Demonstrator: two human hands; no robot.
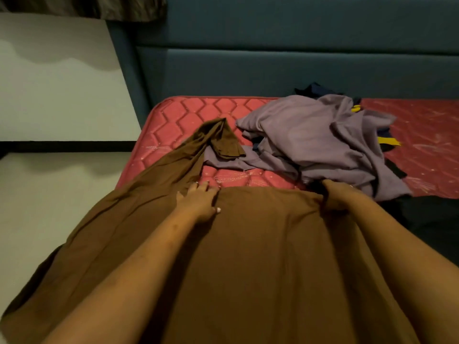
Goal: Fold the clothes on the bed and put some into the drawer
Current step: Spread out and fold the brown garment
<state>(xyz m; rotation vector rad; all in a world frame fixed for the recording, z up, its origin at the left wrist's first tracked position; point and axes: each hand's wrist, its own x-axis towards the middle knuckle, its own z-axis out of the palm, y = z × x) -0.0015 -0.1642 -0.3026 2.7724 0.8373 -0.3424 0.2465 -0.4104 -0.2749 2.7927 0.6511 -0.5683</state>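
The brown garment [248,256] is spread over the bed [173,112] edge at 6 o'clock, one sleeve [218,137] trailing toward 11 o'clock. The left hand [198,202] is laid on its top edge, fingers nearly straight; the right hand [335,197] is clenched on gathered cloth at the same edge. The fabric is judged thin, limp and light — it is best taken at both shoulders. No label or writing is seen.

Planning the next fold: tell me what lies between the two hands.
Head view: only the brown garment spans from the left hand to the right hand.
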